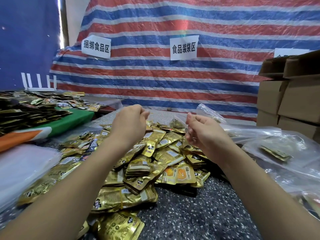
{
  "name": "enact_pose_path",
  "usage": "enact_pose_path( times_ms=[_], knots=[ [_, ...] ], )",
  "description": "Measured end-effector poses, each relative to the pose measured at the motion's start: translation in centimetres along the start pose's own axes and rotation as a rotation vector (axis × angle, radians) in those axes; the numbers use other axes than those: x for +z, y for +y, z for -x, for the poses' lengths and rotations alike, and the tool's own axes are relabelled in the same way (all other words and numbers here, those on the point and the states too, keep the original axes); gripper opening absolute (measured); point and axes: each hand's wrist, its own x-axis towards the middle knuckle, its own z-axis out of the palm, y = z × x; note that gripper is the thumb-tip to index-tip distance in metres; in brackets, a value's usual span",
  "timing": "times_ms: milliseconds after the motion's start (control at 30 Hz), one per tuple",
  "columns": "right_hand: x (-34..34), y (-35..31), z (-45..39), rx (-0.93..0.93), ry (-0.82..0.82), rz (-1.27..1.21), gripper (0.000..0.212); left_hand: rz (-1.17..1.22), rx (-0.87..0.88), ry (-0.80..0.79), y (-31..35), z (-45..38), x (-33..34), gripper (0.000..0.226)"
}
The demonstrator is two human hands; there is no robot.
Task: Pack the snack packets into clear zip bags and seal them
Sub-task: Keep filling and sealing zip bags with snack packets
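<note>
Snack packets (138,163), gold foil, heaped across the centre of the frame on a speckled table (199,213). Above the heap, both hands raised, apart from each other. Left hand (129,123) at centre, fingers curled inward, thumb against fingertips; whether anything thin is pinched there, cannot tell. Right hand (203,131) right of centre, fingers bent, seemingly touching the edge of clear plastic film; grip on it unclear. Clear zip bags (270,144) crumpled at the right edge, one holding a gold packet. Flat stack of clear bags (22,170) at lower left. More dark and gold packets on a green cloth (72,122) at left. Cardboard boxes (290,94) stacked at upper right. Striped tarp (155,80) behind, with paper signs (184,47).
</note>
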Motion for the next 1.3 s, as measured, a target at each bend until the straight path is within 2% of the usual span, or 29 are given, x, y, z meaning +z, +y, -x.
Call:
enact_pose_path(
  times_ms=[67, 167, 267, 333, 433, 533, 600, 700, 900, 1033, 1167, 1300],
  knots=[
    [0.5, -0.5, 0.3, 0.018, 0.026, 0.008, 0.039, -0.039, 0.031, -0.017, -0.6, 0.0, -0.3, 0.039],
    [1.4, -1.0, 0.8, 0.004, 0.043, 0.012, 0.05, -0.141, -0.04, -0.182, -1.8, 0.3, -0.6, 0.063],
    [1.5, -1.3, 1.3, -0.055, -0.092, 0.022, 0.049, -0.246, -0.176, -0.238, -3.8, 0.4, -1.5, 0.074],
    [1.6, -1.3, 1.8, -0.096, -0.194, 0.07, 0.041, -0.423, -0.263, -0.29, -5.9, 0.5, -2.9, 0.074],
    [2.0, -1.4, 2.2, -0.089, -0.209, 0.105, 0.027, -0.68, -0.392, -0.499, -9.7, 0.8, -4.9, 0.057],
    [2.6, -1.5, 2.4, -0.068, -0.161, 0.197, 0.038, -0.809, -0.518, -0.603, -13.5, 1.5, -6.1, 0.043],
    [3.0, -1.7, 2.5, -0.04, -0.133, 0.234, 0.049, -0.822, -0.604, -0.638, -16.0, 2.5, -6.5, 0.045],
    [3.0, -2.0, 2.5, -0.023, -0.147, 0.222, 0.06, -0.756, -0.674, -0.608, -18.6, 4.6, -6.4, 0.042],
    [2.8, -1.5, 1.8, 0.0, -0.172, 0.142, 0.072, -0.809, -0.603, -0.616, -20.4, 5.8, -6.6, 0.024],
    [2.6, -1.2, 1.5, 0.012, -0.185, 0.152, 0.072, -0.785, -0.607, -0.493, -19.9, 5.8, -6.8, 0.016],
    [2.6, -0.9, 1.3, 0.024, -0.189, 0.165, 0.072, -0.805, -0.613, -0.448, -19.4, 5.7, -6.9, 0.006],
    [2.5, -0.7, 1.1, 0.029, -0.191, 0.175, 0.072, -0.813, -0.631, -0.34, -19.3, 6.1, -7.1, 0.01]
  ],
)
